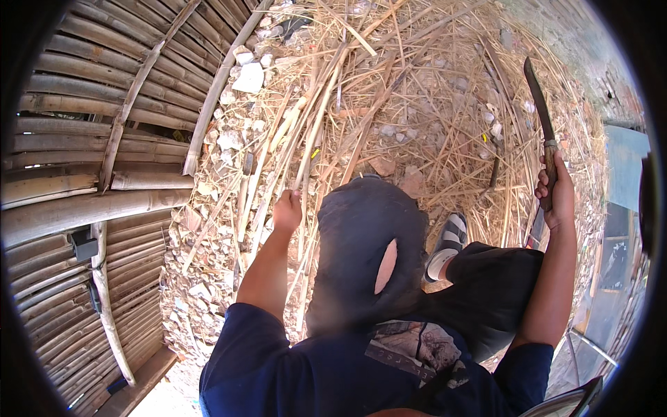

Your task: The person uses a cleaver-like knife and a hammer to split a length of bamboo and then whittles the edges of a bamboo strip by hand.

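Observation:
My right hand (558, 189) is wrapped round the wooden handle of a machete (540, 97), whose long dark blade points up and curves slightly at the tip. The blade stands apart from the things on the ground. On the left, my left hand (287, 210) is closed at the lower end of a long, pale bamboo strip (317, 132). The strip runs away from me across the litter. Its exact place between my fingers is partly hidden. More split bamboo strips (283, 132) lie beside it.
Stony ground (201, 278) is strewn with dry bamboo slivers and pale rocks (249, 78). A bamboo slat wall (83, 76) rises on the left. My bent knee (361, 236) and a striped sandal (451, 236) are between my arms. A rough wall (590, 48) borders the right.

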`<state>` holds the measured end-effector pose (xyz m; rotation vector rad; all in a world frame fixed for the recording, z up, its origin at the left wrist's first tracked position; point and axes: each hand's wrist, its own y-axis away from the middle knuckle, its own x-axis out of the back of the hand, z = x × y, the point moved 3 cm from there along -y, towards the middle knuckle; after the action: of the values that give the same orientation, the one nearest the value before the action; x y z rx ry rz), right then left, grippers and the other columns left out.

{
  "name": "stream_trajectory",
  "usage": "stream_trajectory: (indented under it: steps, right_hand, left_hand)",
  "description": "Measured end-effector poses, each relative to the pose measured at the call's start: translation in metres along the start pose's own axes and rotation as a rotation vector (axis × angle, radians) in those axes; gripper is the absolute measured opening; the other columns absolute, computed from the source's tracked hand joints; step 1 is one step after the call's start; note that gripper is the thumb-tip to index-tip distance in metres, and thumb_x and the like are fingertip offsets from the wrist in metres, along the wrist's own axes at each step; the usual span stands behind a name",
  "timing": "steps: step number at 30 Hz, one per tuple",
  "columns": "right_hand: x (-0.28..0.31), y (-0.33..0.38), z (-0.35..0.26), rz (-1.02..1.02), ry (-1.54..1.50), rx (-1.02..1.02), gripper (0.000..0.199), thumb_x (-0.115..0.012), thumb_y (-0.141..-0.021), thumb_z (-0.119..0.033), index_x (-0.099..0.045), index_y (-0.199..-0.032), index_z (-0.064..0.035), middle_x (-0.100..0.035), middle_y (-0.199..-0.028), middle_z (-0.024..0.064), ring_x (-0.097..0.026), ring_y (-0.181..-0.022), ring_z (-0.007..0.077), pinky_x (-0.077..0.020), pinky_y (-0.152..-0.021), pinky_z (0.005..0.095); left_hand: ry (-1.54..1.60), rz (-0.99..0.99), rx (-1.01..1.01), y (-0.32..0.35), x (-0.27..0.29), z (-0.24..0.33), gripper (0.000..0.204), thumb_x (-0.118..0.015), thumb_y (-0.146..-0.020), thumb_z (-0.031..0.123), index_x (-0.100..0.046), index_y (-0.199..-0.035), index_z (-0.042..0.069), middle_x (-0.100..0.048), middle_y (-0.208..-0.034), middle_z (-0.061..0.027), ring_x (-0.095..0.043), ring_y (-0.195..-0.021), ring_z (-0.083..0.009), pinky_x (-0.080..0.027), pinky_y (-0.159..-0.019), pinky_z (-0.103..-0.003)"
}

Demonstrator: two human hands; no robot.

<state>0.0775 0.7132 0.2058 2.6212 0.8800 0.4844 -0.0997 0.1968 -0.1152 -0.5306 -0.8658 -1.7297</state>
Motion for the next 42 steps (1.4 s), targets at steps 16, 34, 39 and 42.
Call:
stream_trajectory:
  steps: [16,34,39,42]
  right_hand:
    - [0.008,-0.003,0.003,0.018,-0.055,0.007,0.046,-0.051,-0.100,-0.052,-0.056,-0.111,-0.0080,-0.041,-0.061,-0.0059,-0.036,-0.047,0.0061,-0.0317,-0.048,0.0228]
    - [-0.094,0.103,-0.040,-0.384,0.709,1.109,0.039,-0.066,-0.089,-0.031,-0.059,-0.115,-0.0028,-0.064,-0.084,0.0145,-0.063,-0.070,0.0297,-0.0493,-0.066,0.0379]
    - [-0.071,0.082,-0.034,-0.114,0.796,1.532,0.039,-0.068,-0.089,-0.035,-0.061,-0.113,-0.0049,-0.064,-0.081,0.0163,-0.065,-0.070,0.0361,-0.0494,-0.062,0.0412]
    - [-0.061,0.059,-0.033,-0.180,0.678,1.027,0.038,-0.068,-0.089,-0.037,-0.062,-0.110,-0.0053,-0.064,-0.077,0.0134,-0.065,-0.067,0.0308,-0.0497,-0.060,0.0416]
  left_hand:
    - [0.083,0.314,-0.083,-0.038,0.062,0.019,0.038,-0.050,-0.102,0.035,-0.059,-0.089,0.000,-0.063,-0.071,-0.0198,-0.061,-0.066,-0.0384,-0.047,-0.065,-0.047]
    - [0.121,-0.022,-0.475,0.099,0.191,0.226,0.027,-0.055,-0.102,0.022,-0.062,-0.091,-0.001,-0.052,-0.059,-0.0048,-0.046,-0.055,-0.0117,-0.039,-0.052,-0.031]
    - [-0.144,-0.009,-0.603,0.129,0.211,0.270,0.035,-0.055,-0.102,0.027,-0.057,-0.080,0.000,-0.050,-0.054,-0.0067,-0.048,-0.049,-0.0187,-0.039,-0.047,-0.037]
    - [-0.389,0.055,-0.591,0.126,0.224,0.301,0.037,-0.054,-0.102,0.030,-0.056,-0.078,0.001,-0.056,-0.059,-0.0159,-0.054,-0.052,-0.0347,-0.041,-0.051,-0.046]
